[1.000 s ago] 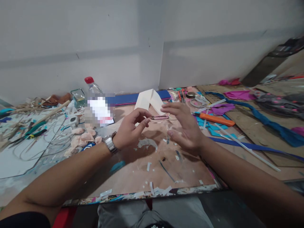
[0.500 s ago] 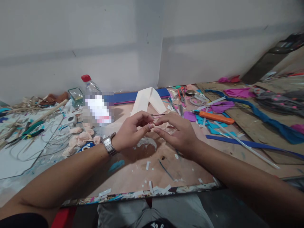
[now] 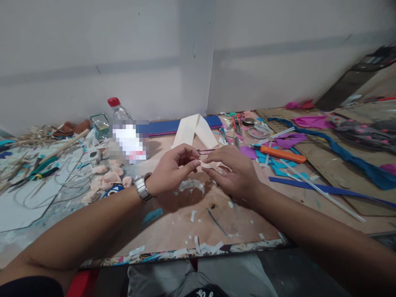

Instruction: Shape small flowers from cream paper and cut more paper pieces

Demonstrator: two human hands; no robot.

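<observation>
Here, the right hand [image 3: 236, 171] pinches a pale piece [image 3: 219, 165] between its fingers; whether the left hand's [image 3: 171, 169] fingers, just left, grip it is unclear.

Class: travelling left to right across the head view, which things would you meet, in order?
Green-handled pliers, red bottle cap, wristwatch, left hand, right hand, orange cutter, dark pink-dotted bundle.

Pliers [image 3: 46, 165] and apparently a utility knife [image 3: 283, 154] mark a craft workshop.
</observation>
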